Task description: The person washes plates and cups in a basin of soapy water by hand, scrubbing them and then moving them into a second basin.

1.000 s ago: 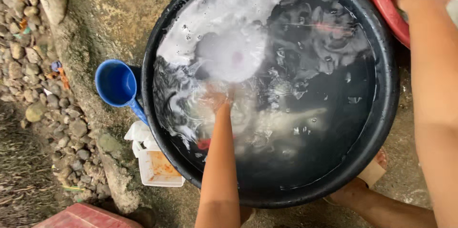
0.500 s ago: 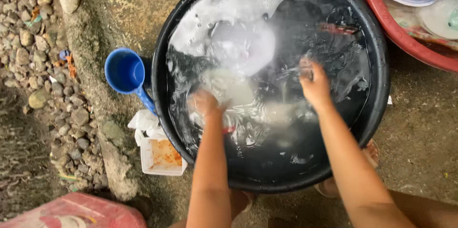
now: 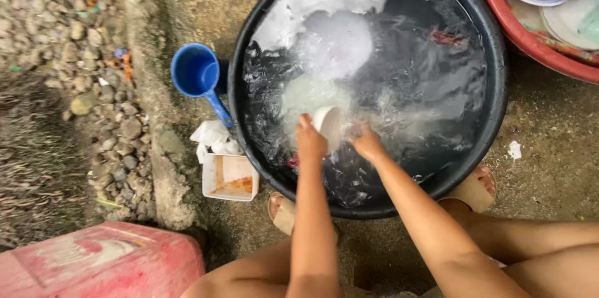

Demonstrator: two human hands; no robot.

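2 hands point(image 3: 310, 140) now grip bowl point(image 3: 329, 125) (white).

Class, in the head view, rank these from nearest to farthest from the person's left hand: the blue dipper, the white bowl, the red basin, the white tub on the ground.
1. White bowl: touching the left hand, in the water.
2. White tub: on the ground, left of the hand.
3. Blue dipper: up and left, beside the black basin.
4. Red basin: far top right corner.

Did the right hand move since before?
Yes. The right hand left the red tub, crossed the black basin and now meets the left hand.
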